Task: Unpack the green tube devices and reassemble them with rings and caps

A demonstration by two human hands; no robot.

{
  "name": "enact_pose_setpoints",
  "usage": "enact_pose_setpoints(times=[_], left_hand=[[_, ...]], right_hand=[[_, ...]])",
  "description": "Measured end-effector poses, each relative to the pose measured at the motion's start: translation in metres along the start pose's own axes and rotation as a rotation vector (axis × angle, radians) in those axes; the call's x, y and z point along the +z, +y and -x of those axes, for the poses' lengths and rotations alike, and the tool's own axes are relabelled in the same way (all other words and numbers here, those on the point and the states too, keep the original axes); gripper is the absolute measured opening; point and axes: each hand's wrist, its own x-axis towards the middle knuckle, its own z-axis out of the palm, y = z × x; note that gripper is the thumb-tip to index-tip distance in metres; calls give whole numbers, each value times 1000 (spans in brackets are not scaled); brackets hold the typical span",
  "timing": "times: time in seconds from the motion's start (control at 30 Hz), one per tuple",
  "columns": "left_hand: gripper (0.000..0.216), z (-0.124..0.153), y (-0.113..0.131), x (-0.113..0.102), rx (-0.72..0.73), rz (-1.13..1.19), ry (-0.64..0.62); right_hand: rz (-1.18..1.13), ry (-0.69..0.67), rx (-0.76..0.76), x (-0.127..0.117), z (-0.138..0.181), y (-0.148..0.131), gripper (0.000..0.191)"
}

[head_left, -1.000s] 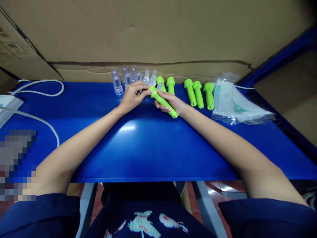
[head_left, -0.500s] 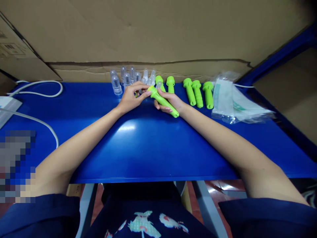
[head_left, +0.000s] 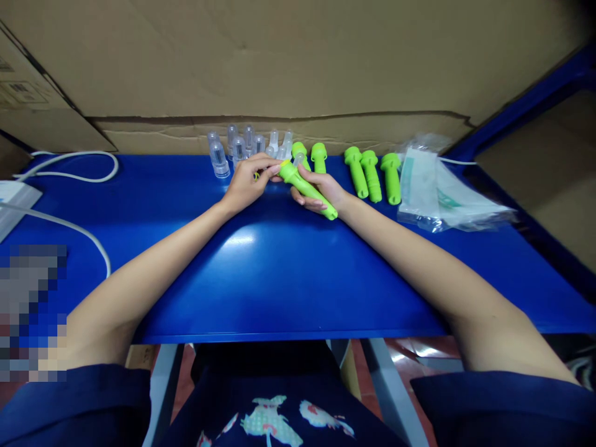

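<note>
My right hand [head_left: 321, 189] is wrapped round a lime-green plastic tube [head_left: 308, 191], held slanted just above the blue table [head_left: 279, 261]. My left hand [head_left: 246, 179] is pinched at the tube's wide upper end, with a small yellowish bit showing between its fingers. Behind the hands lie several more green tubes [head_left: 371, 175] in a row, and a cluster of small clear plastic caps [head_left: 233, 149] stands upright at the back.
A crinkled clear plastic bag [head_left: 442, 192] lies at the right. White cables [head_left: 74, 174] and a white device [head_left: 13, 198] sit at the left. Cardboard sheets [head_left: 288, 62] wall off the back. A blue frame bar [head_left: 526, 105] rises at the right.
Almost nothing has moved; the hands and the green tube have shifted only slightly at the same spot.
</note>
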Motion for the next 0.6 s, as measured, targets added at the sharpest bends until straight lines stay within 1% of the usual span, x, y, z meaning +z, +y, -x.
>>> enact_pose_setpoints(times=[0.13,0.27,0.37,0.5,0.6], left_hand=[[61,-1,4,-2,-26,68,-6],[64,-3,9,-7,-83,141,-72],[60,-2,10,-8,-115,189,-93],[59,0,10,-6,-154,243,-94],[58,1,10,-5,-189,270,-100]], right_hand=[[17,-44,-10,-1,1,1,57],[48,-79,-18,-1,1,3,57],[85,-104,-49,-5,0,6,59],[187,-172,-75,-12,-2,11,67],[230,-162,-98,-14,-3,13,68]])
